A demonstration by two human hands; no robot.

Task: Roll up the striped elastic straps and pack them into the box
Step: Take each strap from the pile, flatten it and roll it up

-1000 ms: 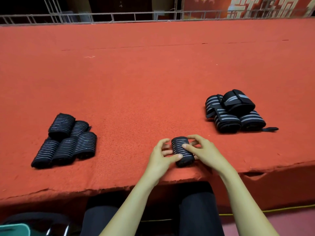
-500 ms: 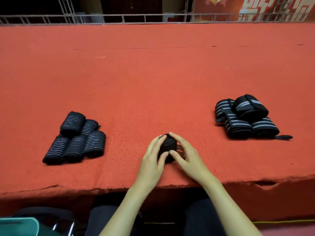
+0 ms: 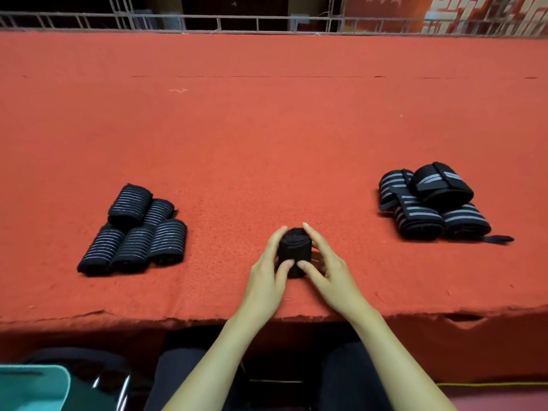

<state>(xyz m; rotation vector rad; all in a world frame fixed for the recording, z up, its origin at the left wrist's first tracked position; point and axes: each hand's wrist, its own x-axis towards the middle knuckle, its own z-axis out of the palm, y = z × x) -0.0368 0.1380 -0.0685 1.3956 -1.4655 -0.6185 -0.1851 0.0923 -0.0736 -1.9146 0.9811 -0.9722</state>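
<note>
Both hands grip one rolled strap [image 3: 294,252] that stands on end on the red felt table [image 3: 267,129], close to the front edge, roughly centre. The left hand [image 3: 268,271] curls round its left side, thumb on the near face; the right hand [image 3: 326,268] curls round its right side, thumb beside the left thumb, so both hands are closed on the roll. Its spiral top end faces up; stripes are hard to make out on it, it reads almost plain black. The left pile [image 3: 133,232] of thin-striped rolls lies well apart to the left, one roll stacked on the others. The right pile [image 3: 430,203] of wide-striped straps lies well apart to the right, looser, one on top, with a tab end [image 3: 498,239] sticking out flat on the felt toward the right. There is open felt between the hands and each pile, and wide open felt behind, up to the metal railing [image 3: 207,20] at the far edge. The front edge is ragged, with a torn notch [image 3: 462,318] at the right. A small pale thread [image 3: 178,90] lies far back. The fingers hide the roll's sides and its base. A teal object [image 3: 29,387] is cut off at the lower-left corner; cannot tell what it is. The person's dark-clad legs [image 3: 184,378] show under the table edge, partly behind the forearms. A yellow cord [image 3: 489,383] runs along the floor at lower right.
</note>
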